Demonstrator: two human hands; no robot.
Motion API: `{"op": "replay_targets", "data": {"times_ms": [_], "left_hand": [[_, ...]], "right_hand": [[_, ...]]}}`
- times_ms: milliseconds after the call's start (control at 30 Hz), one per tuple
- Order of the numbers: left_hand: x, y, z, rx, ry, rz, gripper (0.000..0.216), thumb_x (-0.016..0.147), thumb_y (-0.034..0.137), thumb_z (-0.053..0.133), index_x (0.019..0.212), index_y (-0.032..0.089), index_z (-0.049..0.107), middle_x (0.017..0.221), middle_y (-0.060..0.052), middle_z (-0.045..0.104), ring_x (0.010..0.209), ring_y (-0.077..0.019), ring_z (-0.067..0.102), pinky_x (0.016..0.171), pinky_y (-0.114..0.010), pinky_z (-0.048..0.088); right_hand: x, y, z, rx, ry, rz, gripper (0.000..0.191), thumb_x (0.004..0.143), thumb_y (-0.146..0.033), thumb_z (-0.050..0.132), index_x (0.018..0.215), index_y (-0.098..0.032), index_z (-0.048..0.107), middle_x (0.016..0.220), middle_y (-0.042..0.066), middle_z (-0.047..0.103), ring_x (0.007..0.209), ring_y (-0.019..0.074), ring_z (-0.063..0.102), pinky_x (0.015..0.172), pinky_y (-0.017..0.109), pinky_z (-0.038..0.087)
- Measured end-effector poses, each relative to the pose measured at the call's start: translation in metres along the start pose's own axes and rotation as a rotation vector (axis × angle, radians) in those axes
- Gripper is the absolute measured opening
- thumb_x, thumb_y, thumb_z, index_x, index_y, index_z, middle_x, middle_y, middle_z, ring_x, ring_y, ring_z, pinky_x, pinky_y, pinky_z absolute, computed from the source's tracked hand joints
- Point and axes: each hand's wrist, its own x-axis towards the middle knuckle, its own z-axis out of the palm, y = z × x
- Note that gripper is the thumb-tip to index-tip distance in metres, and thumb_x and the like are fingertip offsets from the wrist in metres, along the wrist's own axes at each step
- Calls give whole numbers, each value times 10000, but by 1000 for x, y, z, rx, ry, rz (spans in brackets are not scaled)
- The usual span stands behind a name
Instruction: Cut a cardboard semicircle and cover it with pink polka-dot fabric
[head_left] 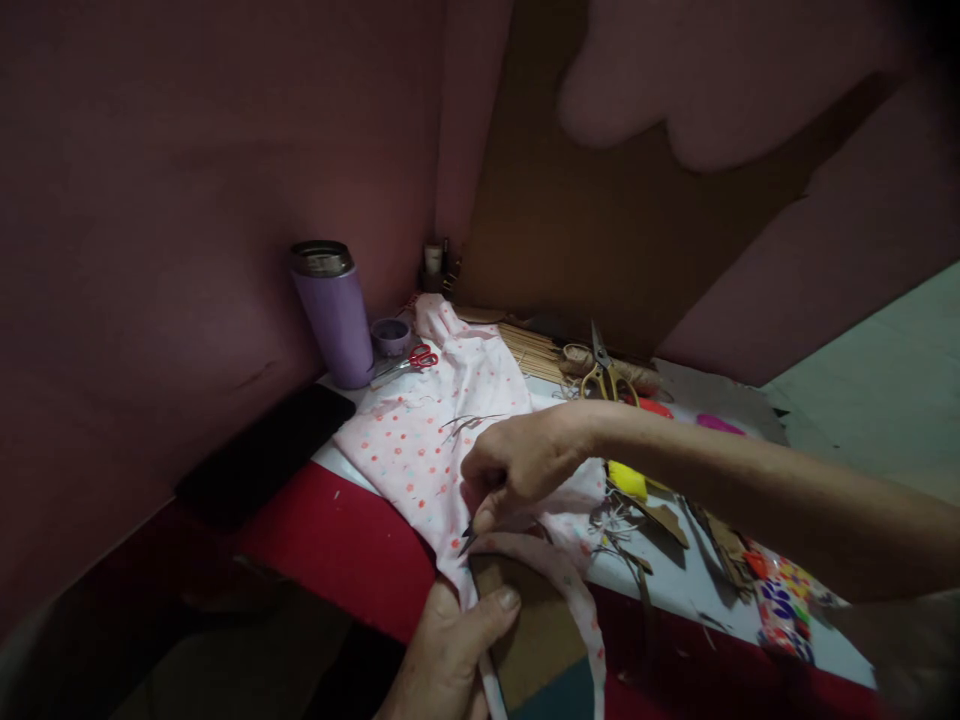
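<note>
The main relation is at the cloth edge b/w the two hands. The pink dotted cloth [420, 450] lies on the table [626, 572], its long axis approx. from 12 to 6 o'clock (12 = away from the person), w/ the near end hanging over the table's front. The L hand [450, 645] is at this near end, so the main part of the cloth is at its 12 o'clock; for the R hand [521, 460] it is at abt. 10. The R hand is nearer to this main part.

State of hands: the L hand pinches the near edge w/ thumb and fingers, some fingers hidden. The R hand is closed around a small dark tool [468, 540]; only its pointed end shows, so I cannot tell the type. This point meets the edge, just at 12 o'clock of the L hand. A narrow cloth strip [581, 600] curves around the L thumb's 3 o'clock side, hanging toward 5.
</note>
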Motion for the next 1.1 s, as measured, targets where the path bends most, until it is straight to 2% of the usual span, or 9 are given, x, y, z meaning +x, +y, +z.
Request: {"op": "replay_targets", "data": {"times_ms": [100,167,233,333,433,567,733,900,1100], "left_hand": [[0,5,4,-3,57,20,552,735,141,662,1259,180,492,975,-124,717,925,-293,660,863,-424,472],[0,8,8,-25,70,42,580,743,145,655,1288,203,464,978,-114,720,891,-282,673,862,-423,473],[0,9,12,-40,82,40,586,757,153,643,1305,206,444,952,-107,727,842,-272,687,851,-420,481],[0,10,19,-33,118,60,601,767,142,634,1323,214,417,907,-86,735,785,-247,697,839,-405,490],[0,6,26,-36,134,79,620,777,145,626,1341,217,379,919,-79,728,801,-239,693,838,-400,493],[-1,-4,31,-22,93,53,605,791,167,610,1344,192,367,948,-98,716,844,-255,681,833,-413,493],[1,-16,31,14,16,-7,582,820,185,568,1359,168,351,943,-122,713,826,-265,684,803,-421,502],[5,-22,28,14,61,51,654,790,158,601,1375,228,319,924,-83,720,810,-246,688,804,-413,503],[-2,-21,24,42,122,84,434,770,173,621,1195,136,539,797,-94,732,773,-252,691,789,-385,506]], "right_hand": [[-19,13,0,66,68,28,366,720,-472,649,845,-129,623,699,-7,570,624,107,477,524,205,346],[-34,23,11,173,220,54,410,626,-492,723,785,-135,600,634,-34,509,572,93,420,485,202,314],[-47,31,32,374,434,107,444,607,-522,725,772,-143,563,620,-45,475,553,90,399,477,205,307],[-59,35,75,612,618,189,462,615,-570,695,729,-149,545,588,-45,449,537,94,389,482,217,296],[-64,27,112,802,656,138,424,598,-531,722,694,-158,544,604,-43,449,559,100,390,498,217,307],[-62,15,138,1072,716,79,373,557,-369,785,785,-164,573,694,-18,545,657,146,496,604,249,415],[-60,10,151,1138,824,101,212,593,-176,722,729,-156,561,668,-31,550,621,125,499,594,240,420],[-62,3,159,1221,913,64,222,581,-105,676,649,-171,476,582,-74,481,560,90,467,554,202,409],[-55,-2,171,1261,959,74,214,596,-124,664,755,-149,523,669,-39,534,622,110,503,588,228,435]]}}
